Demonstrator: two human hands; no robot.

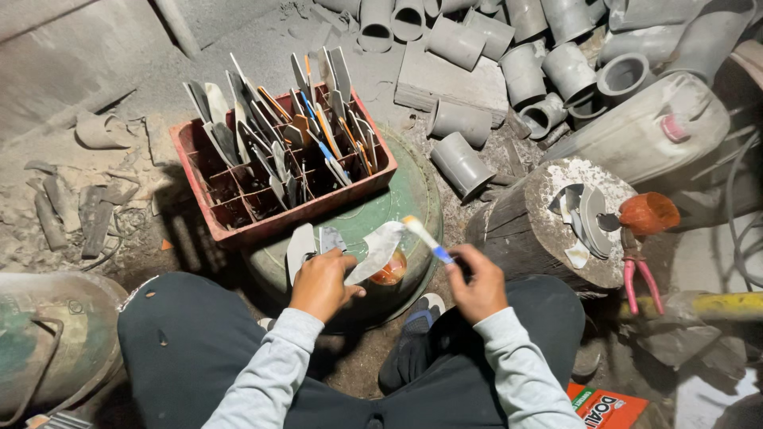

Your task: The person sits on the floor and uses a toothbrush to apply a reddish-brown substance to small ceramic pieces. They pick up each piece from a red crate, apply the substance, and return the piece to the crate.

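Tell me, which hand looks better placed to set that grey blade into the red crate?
Left, probably: the left hand already grips the grey blade and is nearer the red crate. The right hand holds a brush.

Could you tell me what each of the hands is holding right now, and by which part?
The left hand grips a pale curved blade piece at its lower end. The right hand holds a small brush by its blue handle end.

Dusty grey floor [95, 71] strewn with broken scraps. A heap of grey pipe pieces [548, 56] fills the far right beside a pale jerrycan [644, 131]. A wooden stump [517, 230] stands near it. Harsh overhead light, deep shadows.
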